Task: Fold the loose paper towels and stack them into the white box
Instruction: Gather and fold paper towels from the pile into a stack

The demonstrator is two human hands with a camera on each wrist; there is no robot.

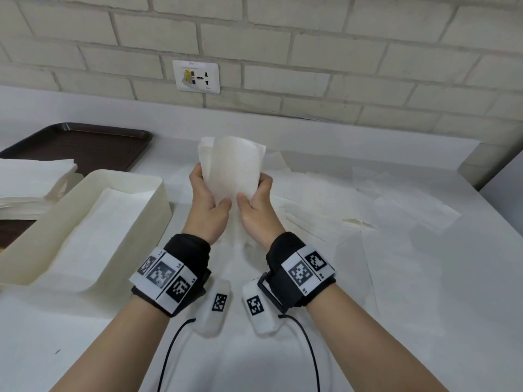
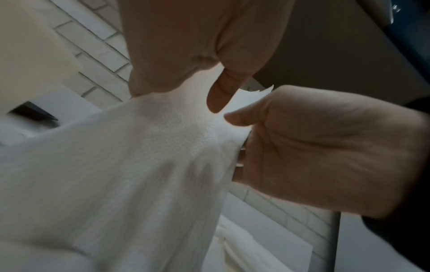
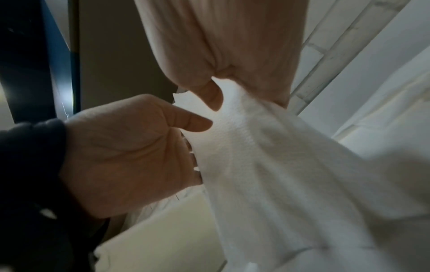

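Observation:
I hold one white paper towel (image 1: 233, 165) up above the table's middle, curved and hanging down toward me. My left hand (image 1: 209, 199) pinches its left side, thumb in front and fingers behind. On the towel's right side my right hand (image 1: 256, 202) pinches it the same way. The left wrist view shows my left hand (image 2: 197, 55) and right hand (image 2: 325, 147) gripping the towel (image 2: 139, 165). In the right wrist view, right hand (image 3: 232, 46) and left hand (image 3: 128, 156) both clasp the towel (image 3: 291, 174). The white box (image 1: 133, 176) stands left of my hands, a flat towel lying inside.
A stack of paper towels (image 1: 31, 182) sits on a dark brown tray (image 1: 93, 142) at the far left. Several loose towels (image 1: 396, 205) lie spread over the white table to the right. A brick wall with a socket plate (image 1: 196, 76) runs behind; the table ends at the right (image 1: 467, 171).

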